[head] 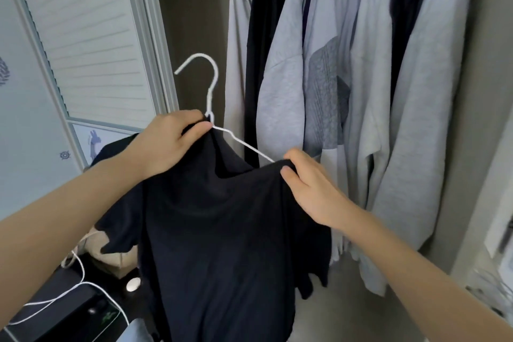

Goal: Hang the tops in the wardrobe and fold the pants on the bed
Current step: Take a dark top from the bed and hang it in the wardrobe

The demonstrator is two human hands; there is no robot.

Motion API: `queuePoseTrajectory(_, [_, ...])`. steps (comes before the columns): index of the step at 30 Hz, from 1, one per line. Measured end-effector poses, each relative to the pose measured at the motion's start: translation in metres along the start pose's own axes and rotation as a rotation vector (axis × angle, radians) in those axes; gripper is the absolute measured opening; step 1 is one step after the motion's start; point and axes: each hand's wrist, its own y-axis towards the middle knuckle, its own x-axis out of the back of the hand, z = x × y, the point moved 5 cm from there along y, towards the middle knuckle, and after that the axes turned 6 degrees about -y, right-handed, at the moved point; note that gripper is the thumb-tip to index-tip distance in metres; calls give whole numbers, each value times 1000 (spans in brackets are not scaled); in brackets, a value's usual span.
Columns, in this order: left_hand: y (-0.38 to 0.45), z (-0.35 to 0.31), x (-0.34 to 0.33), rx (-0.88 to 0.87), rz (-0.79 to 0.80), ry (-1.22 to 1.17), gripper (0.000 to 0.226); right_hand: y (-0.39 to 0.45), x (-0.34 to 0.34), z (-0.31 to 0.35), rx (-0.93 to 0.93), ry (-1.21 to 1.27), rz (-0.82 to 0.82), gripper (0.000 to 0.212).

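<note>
A black T-shirt [222, 230] hangs in front of me, partly on a white wire hanger [211, 86]. The hanger's hook points up and left, and its right arm shows bare between my hands. My left hand [169, 144] pinches the shirt's collar together with the hanger's neck. At the right shoulder, my right hand [308, 186] grips the shirt's fabric over the end of the hanger arm. The open wardrobe [191, 22] is straight ahead. The bed and the pants are out of view.
Several grey and black tops [347, 78] hang in the wardrobe at the right. A white louvred door [91, 44] stands at the left. Low on the left sit a dark box [69, 311], white cables [69, 291] and a beige bag [116, 261].
</note>
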Motion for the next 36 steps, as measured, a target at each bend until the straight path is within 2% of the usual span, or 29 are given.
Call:
queuePoseTrajectory(2, [4, -9, -6, -28, 55, -22, 38, 12, -4, 8, -51, 100, -76, 15])
queuePoseTrajectory(4, [5, -5, -2, -28, 99, -11, 44, 18, 7, 8, -84, 231, -231, 14])
queuePoseTrajectory(7, [-4, 27, 17, 76, 94, -4, 47, 19, 35, -2, -81, 336, -407, 10])
queuePoseTrajectory(10, [-14, 55, 27, 193, 15, -33, 35, 19, 47, -1, 33, 150, -335, 10])
queuePoseTrajectory(12, [-18, 65, 28, 241, -66, -49, 31, 20, 47, 0, 96, 87, -277, 28])
queuePoseTrajectory(14, [-20, 73, 34, 278, -147, -83, 32, 25, 48, -6, 35, 76, -269, 40])
queuePoseTrajectory(15, [-20, 77, 36, 298, -161, -112, 33, 29, 49, -10, -25, 15, -246, 37])
queuePoseTrajectory(17, [-20, 87, 42, 329, -149, -185, 36, 35, 49, -16, -90, -168, -127, 16])
queuePoseTrajectory(18, [-20, 92, 44, 344, -132, -219, 37, 37, 48, -16, -82, -180, -70, 15])
queuePoseTrajectory(19, [-20, 98, 43, 361, -112, -253, 38, 37, 49, -15, -64, -109, -20, 27])
queuePoseTrajectory(21, [-19, 108, 40, 396, -97, -332, 39, 37, 49, -5, -91, 230, 82, 40])
queuePoseTrajectory(23, [-12, 117, 32, 428, -95, -396, 40, 39, 50, 6, -231, 621, 108, 37])
queuePoseTrajectory(25, [-1, 122, 20, 454, -73, -445, 43, 47, 54, 14, -383, 869, 24, 27])
queuePoseTrajectory(27, [16, 126, 8, 462, -46, -464, 44, 61, 63, 24, -432, 947, -62, 27])
queuePoseTrajectory(31, [59, 129, -2, 456, -51, -469, 38, 95, 90, 58, -345, 995, -148, 32])
queuePoseTrajectory(33, [80, 127, -1, 428, -47, -475, 33, 114, 99, 74, -288, 1011, -155, 34])
queuePoseTrajectory(36, [101, 117, -4, 415, 66, -634, 44, 143, 99, 97, -194, 1022, -100, 33])
